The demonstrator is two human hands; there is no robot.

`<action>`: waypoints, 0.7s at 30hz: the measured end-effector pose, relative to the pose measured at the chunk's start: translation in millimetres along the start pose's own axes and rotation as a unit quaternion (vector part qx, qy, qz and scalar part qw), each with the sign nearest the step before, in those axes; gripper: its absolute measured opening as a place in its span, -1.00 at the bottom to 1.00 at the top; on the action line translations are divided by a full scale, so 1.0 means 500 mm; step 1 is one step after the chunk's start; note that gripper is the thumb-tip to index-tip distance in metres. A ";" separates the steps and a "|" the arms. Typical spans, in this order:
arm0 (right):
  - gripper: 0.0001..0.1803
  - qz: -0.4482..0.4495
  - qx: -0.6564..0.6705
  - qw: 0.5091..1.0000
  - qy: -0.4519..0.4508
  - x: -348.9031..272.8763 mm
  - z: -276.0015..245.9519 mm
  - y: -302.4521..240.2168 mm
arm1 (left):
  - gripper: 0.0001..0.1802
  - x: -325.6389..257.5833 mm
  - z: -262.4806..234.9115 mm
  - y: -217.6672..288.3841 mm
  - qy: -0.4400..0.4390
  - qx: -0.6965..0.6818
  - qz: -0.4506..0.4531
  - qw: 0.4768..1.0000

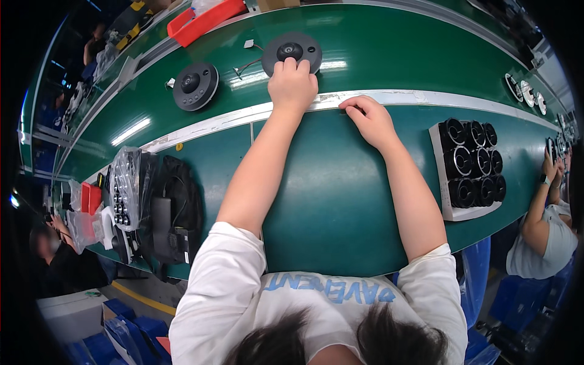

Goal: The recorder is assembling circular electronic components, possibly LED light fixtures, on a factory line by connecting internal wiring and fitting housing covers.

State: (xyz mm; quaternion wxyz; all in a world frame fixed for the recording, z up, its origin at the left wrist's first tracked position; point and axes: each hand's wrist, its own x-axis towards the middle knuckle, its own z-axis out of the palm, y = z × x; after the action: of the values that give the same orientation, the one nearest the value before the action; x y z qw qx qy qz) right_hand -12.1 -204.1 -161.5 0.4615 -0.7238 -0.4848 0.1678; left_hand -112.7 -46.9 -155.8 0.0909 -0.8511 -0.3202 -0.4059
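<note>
My left hand (293, 87) is closed on the near rim of a round, dark grey dome camera (300, 41), which lies on the green surface beyond the white strip. A thin cable with a small white connector (249, 44) comes out at its left. Farther left lies a second dome camera (196, 86) of the same kind, apart from both hands. My right hand (371, 121) rests by the white strip (401, 97), its fingers loosely bent with a gap at the thumb; I see nothing in it.
At right stands a white tray (444, 207) of black ring-shaped parts (465, 161). White-and-black round pieces (527, 92) lie far right. A black bag (176, 194) and plastic-wrapped parts (126, 188) fill the left. A red bin (207, 21) sits at the back. Other people work at both sides.
</note>
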 end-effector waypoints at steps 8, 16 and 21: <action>-0.82 0.004 0.009 1.000 0.006 -0.001 -0.004 0.002 | -0.67 -0.040 -0.037 -0.059 0.056 0.024 0.108 0.992; -0.81 0.010 0.004 1.000 -0.003 -0.003 0.000 0.006 | -0.71 -0.039 -0.061 -0.077 -0.030 0.008 -0.012 0.999; -0.81 0.010 -0.001 1.000 -0.002 -0.003 -0.004 0.003 | -0.79 -0.034 -0.066 -0.088 -0.015 0.049 -0.040 0.998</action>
State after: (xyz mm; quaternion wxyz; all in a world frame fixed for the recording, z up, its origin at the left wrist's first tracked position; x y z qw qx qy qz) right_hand -10.7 -206.8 -162.0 0.4581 -0.7287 -0.4786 0.1737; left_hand -168.7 -34.6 -151.6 0.1114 -0.8384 -0.3747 -0.3798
